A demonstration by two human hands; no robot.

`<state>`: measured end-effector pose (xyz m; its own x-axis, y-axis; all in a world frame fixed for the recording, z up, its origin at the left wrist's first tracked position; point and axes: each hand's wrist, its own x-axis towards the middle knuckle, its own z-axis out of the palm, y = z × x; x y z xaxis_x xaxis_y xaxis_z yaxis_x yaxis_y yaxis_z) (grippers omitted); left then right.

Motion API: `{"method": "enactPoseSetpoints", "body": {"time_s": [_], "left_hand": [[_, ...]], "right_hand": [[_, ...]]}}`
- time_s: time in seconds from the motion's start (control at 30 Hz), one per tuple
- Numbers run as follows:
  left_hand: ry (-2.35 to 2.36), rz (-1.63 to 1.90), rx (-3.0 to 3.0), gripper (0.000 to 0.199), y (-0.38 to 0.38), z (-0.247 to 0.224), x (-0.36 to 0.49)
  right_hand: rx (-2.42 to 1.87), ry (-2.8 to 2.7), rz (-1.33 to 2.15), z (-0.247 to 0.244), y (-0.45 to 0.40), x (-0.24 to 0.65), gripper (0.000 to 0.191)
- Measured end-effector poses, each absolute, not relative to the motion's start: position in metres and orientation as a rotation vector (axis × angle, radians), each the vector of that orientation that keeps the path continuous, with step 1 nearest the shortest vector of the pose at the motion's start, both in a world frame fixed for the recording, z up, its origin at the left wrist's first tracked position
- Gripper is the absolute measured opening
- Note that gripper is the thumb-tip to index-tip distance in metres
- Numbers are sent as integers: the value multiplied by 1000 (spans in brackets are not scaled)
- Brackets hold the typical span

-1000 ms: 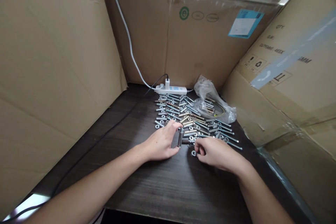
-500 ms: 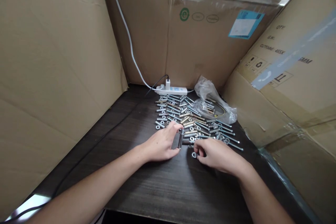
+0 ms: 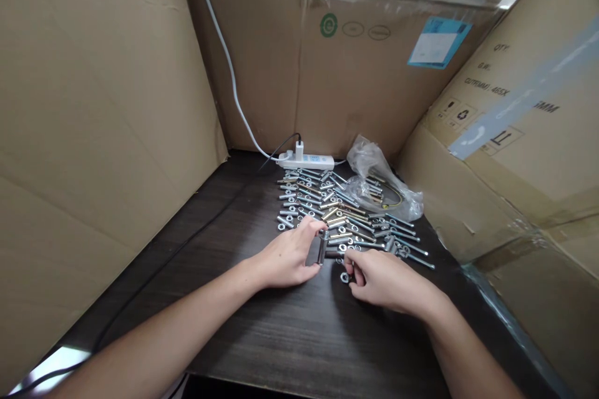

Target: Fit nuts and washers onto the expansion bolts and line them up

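Note:
My left hand [image 3: 287, 255] holds a short metal sleeve [image 3: 322, 248] upright between thumb and forefinger, just above the dark tabletop. To its right, my right hand [image 3: 381, 277] is closed, its fingers curled under, with a small metal nut [image 3: 345, 277] at the tips of thumb and forefinger. The palm side and the other fingers are partly hidden. Beyond both hands lie rows of bolts [image 3: 358, 224], sleeves, washers and nuts, silver and brass-coloured.
A white power strip [image 3: 309, 161] with a plugged-in adapter stands at the back. Right of it is a clear plastic bag [image 3: 369, 168] over some bolts. Cardboard walls [image 3: 262, 75] enclose the dark table [image 3: 290, 330] on three sides. A black cable [image 3: 196, 230] crosses the left side.
The nut at my right fingertips has shifted slightly left and toward me, and its face shows differently. My left hand keeps the sleeve in the same place.

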<state>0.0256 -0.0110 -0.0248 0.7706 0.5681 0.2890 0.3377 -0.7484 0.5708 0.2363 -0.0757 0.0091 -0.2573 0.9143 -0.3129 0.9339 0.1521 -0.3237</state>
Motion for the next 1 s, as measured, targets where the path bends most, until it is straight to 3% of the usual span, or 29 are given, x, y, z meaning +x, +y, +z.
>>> {"method": "enactPoseSetpoints", "body": {"time_s": [0.6,1.0], "left_hand": [[685,594,2479,57,-11,-25,26],[699,578,2473,59,-12,-24,25]], "right_hand": [[1920,2401,-781,-5,-73,242,5],[1914,2427,-814,-4,-72,246,20]]}}
